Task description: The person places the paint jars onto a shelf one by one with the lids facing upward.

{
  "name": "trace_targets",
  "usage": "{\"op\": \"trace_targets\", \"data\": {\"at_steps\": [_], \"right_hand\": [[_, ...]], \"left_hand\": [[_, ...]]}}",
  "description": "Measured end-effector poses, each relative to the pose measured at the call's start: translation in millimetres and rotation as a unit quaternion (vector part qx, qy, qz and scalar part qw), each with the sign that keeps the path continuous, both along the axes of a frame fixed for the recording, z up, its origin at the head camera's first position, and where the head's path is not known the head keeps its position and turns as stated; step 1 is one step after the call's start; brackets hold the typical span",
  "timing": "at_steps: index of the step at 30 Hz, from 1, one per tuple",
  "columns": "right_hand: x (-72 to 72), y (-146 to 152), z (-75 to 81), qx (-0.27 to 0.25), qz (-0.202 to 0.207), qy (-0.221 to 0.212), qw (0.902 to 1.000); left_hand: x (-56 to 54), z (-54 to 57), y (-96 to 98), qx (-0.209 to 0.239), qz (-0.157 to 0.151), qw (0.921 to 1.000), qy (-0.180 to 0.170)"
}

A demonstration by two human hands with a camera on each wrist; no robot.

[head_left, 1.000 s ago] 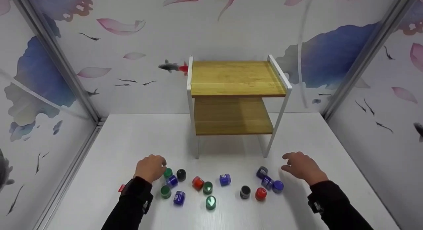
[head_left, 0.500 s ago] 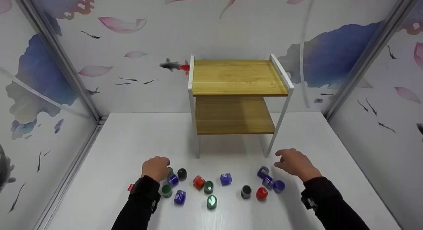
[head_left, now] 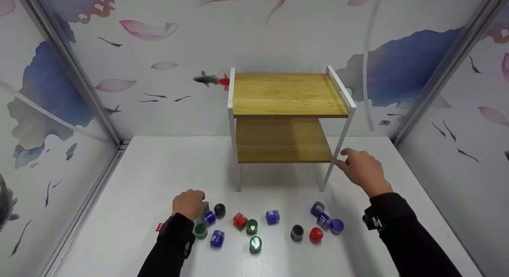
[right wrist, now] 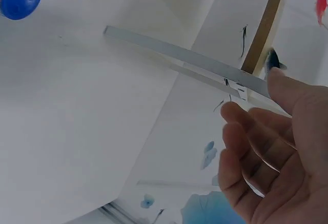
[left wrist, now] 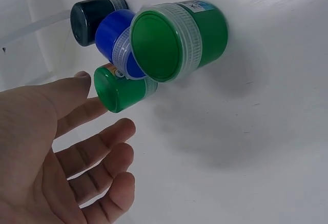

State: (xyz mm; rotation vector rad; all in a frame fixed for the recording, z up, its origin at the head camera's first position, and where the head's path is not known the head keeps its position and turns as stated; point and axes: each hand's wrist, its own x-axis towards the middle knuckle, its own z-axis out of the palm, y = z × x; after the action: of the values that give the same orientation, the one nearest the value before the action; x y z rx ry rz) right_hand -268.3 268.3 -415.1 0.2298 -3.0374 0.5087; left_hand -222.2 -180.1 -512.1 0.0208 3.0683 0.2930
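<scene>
My left hand is low over the white table, with loosely bent fingers. In the left wrist view its thumb and index finger come up beside a small green paint jar lying on its side. A blue jar, a dark jar and a larger-looking green jar lie close to it. My right hand is beside the front right leg of a two-tier wooden shelf. Its thumb and fingers lie either side of the white leg, slightly curved; firm contact cannot be made out.
Several more jars are scattered along the front: a red one, a blue one, a black one and a blue cluster at the right. Patterned panels enclose the table at the back and sides.
My right hand has moved forward from beside the blue jars to the shelf's leg. The left hand has shifted slightly right, over the green jar. The jars and shelf stay put.
</scene>
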Motion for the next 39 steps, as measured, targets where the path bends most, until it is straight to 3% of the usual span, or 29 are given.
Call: {"op": "trace_targets", "data": {"at_steps": [4, 9, 13, 20, 30, 39], "right_hand": [[-4.8, -1.9, 14.6, -0.008, -0.021, 0.081, 0.9965], [-9.7, -4.0, 25.8, -0.027, -0.042, 0.111, 0.9926], [-12.5, -6.4, 27.8, -0.047, -0.05, 0.106, 0.992], [-15.3, -12.9, 27.0, -0.061, -0.066, 0.089, 0.9919], [-16.5, -22.0, 23.0, -0.065, -0.061, 0.079, 0.9928], [-16.9, -23.0, 23.6, -0.062, -0.069, 0.074, 0.9929]], "left_hand": [[-3.0, 1.9, 1.5, 0.007, 0.003, 1.0, 0.0], [-5.4, 5.2, 3.0, -0.001, -0.003, 1.0, 0.004], [-4.0, 4.3, 4.3, -0.011, -0.006, 0.9999, 0.011], [-2.4, 0.6, 7.6, -0.03, -0.005, 0.9995, -0.006], [3.4, -9.5, 10.1, -0.025, 0.009, 0.9995, -0.015], [-0.6, -12.0, 6.4, 0.002, -0.009, 0.9999, -0.011]]}}
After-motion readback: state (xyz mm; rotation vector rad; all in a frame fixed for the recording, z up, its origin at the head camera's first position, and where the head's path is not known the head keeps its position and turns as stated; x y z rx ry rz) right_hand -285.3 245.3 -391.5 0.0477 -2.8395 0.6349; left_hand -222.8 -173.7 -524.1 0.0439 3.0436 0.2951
